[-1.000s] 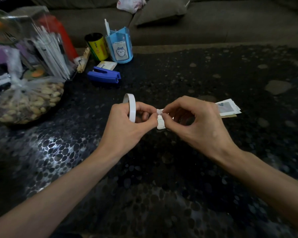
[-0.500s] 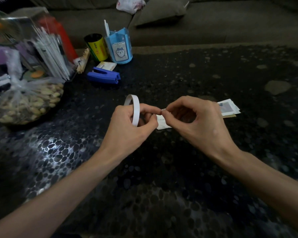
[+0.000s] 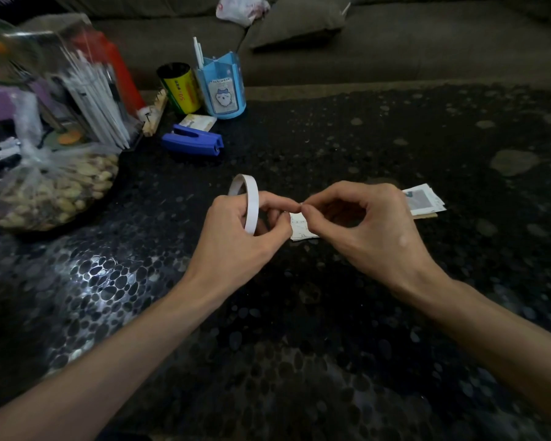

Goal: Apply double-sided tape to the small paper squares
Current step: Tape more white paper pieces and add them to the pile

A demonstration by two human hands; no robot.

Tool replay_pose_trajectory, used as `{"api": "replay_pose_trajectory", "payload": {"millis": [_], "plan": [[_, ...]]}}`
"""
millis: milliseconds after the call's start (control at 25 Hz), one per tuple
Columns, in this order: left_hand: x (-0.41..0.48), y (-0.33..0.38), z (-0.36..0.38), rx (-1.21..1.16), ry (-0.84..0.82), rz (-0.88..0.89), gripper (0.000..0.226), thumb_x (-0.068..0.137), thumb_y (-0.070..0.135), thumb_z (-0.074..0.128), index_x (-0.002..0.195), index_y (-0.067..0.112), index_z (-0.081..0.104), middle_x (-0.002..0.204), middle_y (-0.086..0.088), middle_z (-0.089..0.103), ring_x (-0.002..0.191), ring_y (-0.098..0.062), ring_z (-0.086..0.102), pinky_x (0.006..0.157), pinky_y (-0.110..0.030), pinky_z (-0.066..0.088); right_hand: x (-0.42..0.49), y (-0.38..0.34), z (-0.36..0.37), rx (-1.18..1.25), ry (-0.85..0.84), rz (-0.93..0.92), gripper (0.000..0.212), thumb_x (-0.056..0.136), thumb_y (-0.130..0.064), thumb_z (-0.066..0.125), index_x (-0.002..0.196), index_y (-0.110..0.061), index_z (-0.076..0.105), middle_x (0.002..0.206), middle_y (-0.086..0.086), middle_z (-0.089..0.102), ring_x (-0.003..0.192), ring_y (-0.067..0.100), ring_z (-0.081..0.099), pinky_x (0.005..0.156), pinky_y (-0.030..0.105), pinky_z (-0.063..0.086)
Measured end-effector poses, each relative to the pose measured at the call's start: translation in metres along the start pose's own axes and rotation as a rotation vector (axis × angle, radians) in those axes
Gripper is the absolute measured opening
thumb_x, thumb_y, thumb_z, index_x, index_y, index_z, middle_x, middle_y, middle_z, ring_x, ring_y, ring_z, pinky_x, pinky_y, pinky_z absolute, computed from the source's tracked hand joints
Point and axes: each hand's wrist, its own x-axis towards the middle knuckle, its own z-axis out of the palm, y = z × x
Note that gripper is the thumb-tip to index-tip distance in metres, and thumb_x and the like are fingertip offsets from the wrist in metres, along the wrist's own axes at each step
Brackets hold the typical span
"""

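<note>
My left hand [image 3: 245, 237] grips a thin white roll of double-sided tape [image 3: 250, 202], which stands upright over my fingers at the table's centre. My right hand [image 3: 369, 230] pinches thumb and forefinger together right at the left hand's fingertips; what sits between them is too small to tell. Below that pinch a small white paper square [image 3: 301, 229] lies flat on the dark pebble-patterned table [image 3: 299, 313], partly hidden by both hands. A small stack of more paper squares [image 3: 423, 202] lies just behind my right hand.
At the back left stand a blue stapler [image 3: 193, 143], a yellow can [image 3: 180, 89], a blue pen holder [image 3: 223, 87], a clear box of white sticks [image 3: 86, 90] and a bag of nuts [image 3: 51, 189]. A grey sofa [image 3: 395, 36] runs along the far edge.
The small paper square, held up between both hands a second ago, now lies flat on the table. My right fingers have closed into a pinch at the left fingertips.
</note>
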Motion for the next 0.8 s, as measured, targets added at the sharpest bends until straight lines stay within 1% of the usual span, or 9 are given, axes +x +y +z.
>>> {"api": "replay_pose_trajectory", "payload": {"millis": [120, 200, 320, 440, 560, 600, 720, 800], "plan": [[0.0001, -0.0009, 0.0003, -0.006, 0.006, 0.004, 0.016, 0.09, 0.01, 0.074, 0.102, 0.019, 0.081, 0.073, 0.004, 0.071, 0.066, -0.021, 0.067, 0.064, -0.034, 0.06, 0.0003, 0.0011, 0.0009, 0.019, 0.001, 0.006, 0.008, 0.094, -0.023, 0.077, 0.101, -0.023, 0.081, 0.085, -0.013, 0.076, 0.081, 0.007, 0.074, 0.073, 0.032, 0.062], [0.0001, -0.0016, 0.0007, -0.006, 0.01, 0.007, 0.017, 0.091, 0.009, 0.074, 0.102, 0.019, 0.081, 0.074, 0.003, 0.071, 0.066, -0.021, 0.067, 0.065, -0.031, 0.059, 0.0006, 0.0018, 0.0013, 0.033, 0.009, 0.008, 0.007, 0.094, -0.023, 0.077, 0.1, -0.023, 0.081, 0.085, -0.012, 0.076, 0.081, 0.008, 0.074, 0.073, 0.032, 0.062], [-0.0002, -0.0006, 0.0007, -0.012, 0.005, 0.006, 0.016, 0.091, 0.009, 0.074, 0.102, 0.019, 0.08, 0.075, 0.002, 0.071, 0.068, -0.022, 0.068, 0.066, -0.033, 0.06, 0.0009, 0.0016, 0.0014, 0.03, 0.006, -0.001, 0.008, 0.095, -0.022, 0.077, 0.101, -0.022, 0.081, 0.085, -0.012, 0.076, 0.082, 0.007, 0.074, 0.073, 0.029, 0.062], [-0.0001, 0.0006, 0.0, -0.034, 0.011, 0.008, 0.016, 0.091, 0.007, 0.073, 0.101, 0.018, 0.081, 0.075, 0.0, 0.072, 0.067, -0.027, 0.066, 0.063, -0.038, 0.057, 0.0012, 0.0014, 0.001, 0.039, 0.005, -0.001, 0.008, 0.095, -0.022, 0.076, 0.102, -0.021, 0.081, 0.085, -0.012, 0.076, 0.082, 0.007, 0.074, 0.073, 0.026, 0.061], [-0.0006, 0.0018, 0.0, -0.042, 0.008, 0.013, 0.016, 0.092, 0.007, 0.073, 0.101, 0.018, 0.08, 0.075, -0.002, 0.072, 0.068, -0.031, 0.066, 0.065, -0.043, 0.058, 0.0013, 0.0013, 0.0007, 0.041, 0.006, -0.001, 0.008, 0.095, -0.023, 0.076, 0.101, -0.021, 0.081, 0.084, -0.012, 0.076, 0.082, 0.007, 0.074, 0.072, 0.025, 0.061], [-0.0006, 0.0016, 0.0001, -0.044, 0.009, 0.011, 0.016, 0.092, 0.007, 0.073, 0.101, 0.018, 0.08, 0.075, -0.003, 0.072, 0.068, -0.031, 0.066, 0.065, -0.043, 0.058, 0.0014, 0.0013, 0.0007, 0.041, 0.008, 0.001, 0.008, 0.094, -0.023, 0.076, 0.101, -0.021, 0.081, 0.084, -0.012, 0.076, 0.081, 0.007, 0.074, 0.072, 0.025, 0.06], [0.0008, 0.0005, 0.0004, -0.055, 0.021, -0.005, 0.016, 0.091, 0.008, 0.073, 0.101, 0.019, 0.079, 0.076, -0.001, 0.072, 0.067, -0.032, 0.065, 0.062, -0.034, 0.056, 0.0018, 0.0023, 0.0013, 0.072, 0.03, 0.006, 0.006, 0.094, -0.02, 0.076, 0.097, -0.019, 0.082, 0.082, -0.01, 0.076, 0.079, 0.01, 0.075, 0.073, 0.029, 0.062], [0.0016, 0.0002, 0.0, -0.061, 0.018, -0.01, 0.016, 0.091, 0.008, 0.074, 0.102, 0.019, 0.079, 0.078, -0.002, 0.072, 0.068, -0.033, 0.066, 0.062, -0.033, 0.056, 0.0017, 0.0027, 0.0019, 0.088, 0.037, 0.009, 0.005, 0.093, -0.02, 0.077, 0.096, -0.018, 0.082, 0.082, -0.01, 0.077, 0.078, 0.011, 0.075, 0.073, 0.032, 0.062]]}}
